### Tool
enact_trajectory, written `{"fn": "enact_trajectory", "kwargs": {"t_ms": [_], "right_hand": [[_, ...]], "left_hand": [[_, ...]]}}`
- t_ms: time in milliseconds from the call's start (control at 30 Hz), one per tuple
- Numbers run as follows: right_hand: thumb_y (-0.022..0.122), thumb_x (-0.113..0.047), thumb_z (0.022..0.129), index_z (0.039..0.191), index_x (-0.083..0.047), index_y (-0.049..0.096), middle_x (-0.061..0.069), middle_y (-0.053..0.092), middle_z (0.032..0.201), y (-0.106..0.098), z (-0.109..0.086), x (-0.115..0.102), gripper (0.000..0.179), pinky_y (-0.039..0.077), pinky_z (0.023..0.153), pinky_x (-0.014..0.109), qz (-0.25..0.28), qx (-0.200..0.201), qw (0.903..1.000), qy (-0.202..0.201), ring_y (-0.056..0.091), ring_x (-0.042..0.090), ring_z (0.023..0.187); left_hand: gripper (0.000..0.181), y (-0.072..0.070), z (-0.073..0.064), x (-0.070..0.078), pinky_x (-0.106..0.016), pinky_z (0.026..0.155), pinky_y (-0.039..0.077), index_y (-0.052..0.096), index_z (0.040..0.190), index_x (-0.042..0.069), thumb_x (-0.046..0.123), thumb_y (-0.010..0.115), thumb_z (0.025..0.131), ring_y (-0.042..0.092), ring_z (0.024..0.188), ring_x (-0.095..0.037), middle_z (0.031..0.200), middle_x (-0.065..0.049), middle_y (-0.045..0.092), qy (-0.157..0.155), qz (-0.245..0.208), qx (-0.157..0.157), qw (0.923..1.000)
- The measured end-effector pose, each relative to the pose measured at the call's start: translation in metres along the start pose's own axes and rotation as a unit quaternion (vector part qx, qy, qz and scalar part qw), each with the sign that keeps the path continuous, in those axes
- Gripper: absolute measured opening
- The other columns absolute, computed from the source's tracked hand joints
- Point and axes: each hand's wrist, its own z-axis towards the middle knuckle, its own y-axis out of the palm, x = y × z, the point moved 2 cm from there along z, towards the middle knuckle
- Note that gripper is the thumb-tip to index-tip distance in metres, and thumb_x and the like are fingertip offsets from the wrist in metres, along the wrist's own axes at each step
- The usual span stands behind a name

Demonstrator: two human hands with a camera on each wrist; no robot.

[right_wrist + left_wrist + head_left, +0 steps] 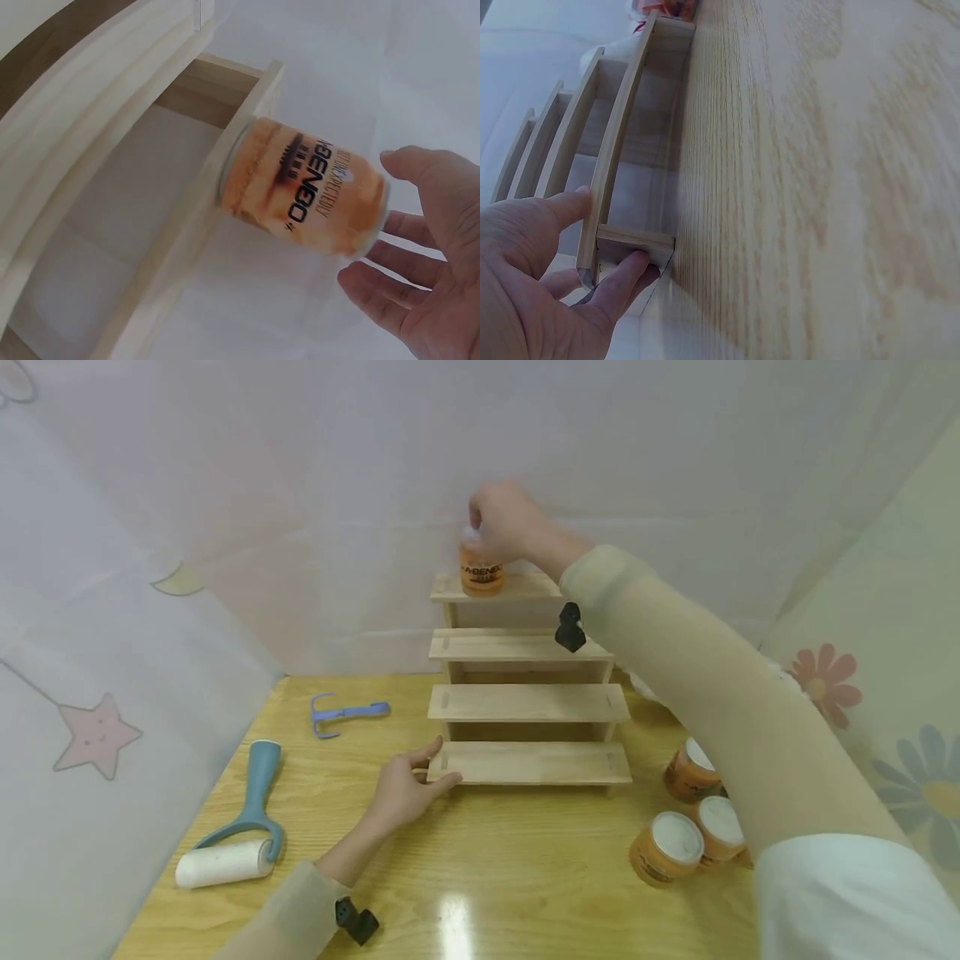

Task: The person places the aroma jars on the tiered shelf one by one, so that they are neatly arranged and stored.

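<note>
A stepped wooden display rack [528,702] stands on the table. My left hand [405,789] holds the left end of its lowest shelf [619,150]; in the left wrist view a finger also rests against the side support [641,238]. On the left part of the top shelf [532,585] an orange can [304,187] with a pale lid stands upright. My right hand [510,522] is over the can's top. The right wrist view shows this hand's fingers [390,296] spread loosely about the lid end, the thumb slightly off the rim.
Several more orange cans [667,847] stand to the right of the rack, partly behind my right sleeve. At the left lie a blue-handled lint roller [258,785] and a small blue hooked stand [348,711]. A pale cloth backdrop [360,552] hangs behind the table.
</note>
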Motion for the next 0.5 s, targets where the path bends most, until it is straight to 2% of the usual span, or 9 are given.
{"fn": "enact_trajectory", "kwargs": {"t_ms": [100, 233, 333, 500], "right_hand": [[0.062, -0.04, 0.102, 0.123, 0.001, 0.067, 0.017, 0.068, 0.125, -0.011, -0.009, 0.0, 0.046, 0.051, 0.092, 0.043, -0.015, -0.02, 0.9997, 0.001, 0.056, 0.028, 0.104], [0.06, -0.041, 0.104, 0.131, 0.001, 0.064, 0.019, 0.066, 0.139, -0.029, -0.027, 0.006, 0.051, 0.051, 0.107, 0.049, -0.037, -0.034, 0.9987, 0.009, 0.06, 0.035, 0.123], [0.06, -0.038, 0.104, 0.132, 0.002, 0.063, 0.022, 0.063, 0.143, -0.043, -0.048, 0.014, 0.049, 0.049, 0.114, 0.055, -0.038, -0.031, 0.9987, 0.014, 0.058, 0.041, 0.133], [0.061, -0.034, 0.105, 0.129, 0.004, 0.064, 0.026, 0.064, 0.139, -0.058, -0.087, 0.033, 0.045, 0.048, 0.114, 0.06, -0.053, -0.011, 0.9985, -0.006, 0.058, 0.044, 0.13]], "left_hand": [[0.074, 0.001, 0.001, 0.0, -0.031, 0.079, 0.067, 0.053, 0.156, 0.012, 0.032, 0.086, 0.093, 0.074, 0.118, -0.041, 0.162, -0.015, 0.052, 0.002, 0.004, -0.001, 1.0], [0.074, 0.002, 0.003, 0.0, -0.037, 0.085, 0.067, 0.055, 0.155, 0.013, 0.033, 0.087, 0.092, 0.074, 0.117, -0.04, 0.16, -0.014, 0.054, 0.007, 0.011, 0.004, 0.9999], [0.074, 0.004, 0.005, 0.0, -0.037, 0.085, 0.067, 0.054, 0.155, 0.013, 0.034, 0.087, 0.092, 0.075, 0.117, -0.039, 0.16, -0.014, 0.054, 0.012, 0.011, 0.002, 0.9999], [0.075, 0.007, 0.007, 0.001, -0.035, 0.084, 0.067, 0.054, 0.156, 0.013, 0.034, 0.086, 0.092, 0.075, 0.117, -0.038, 0.16, -0.014, 0.053, 0.015, 0.005, -0.007, 0.9998]]}}
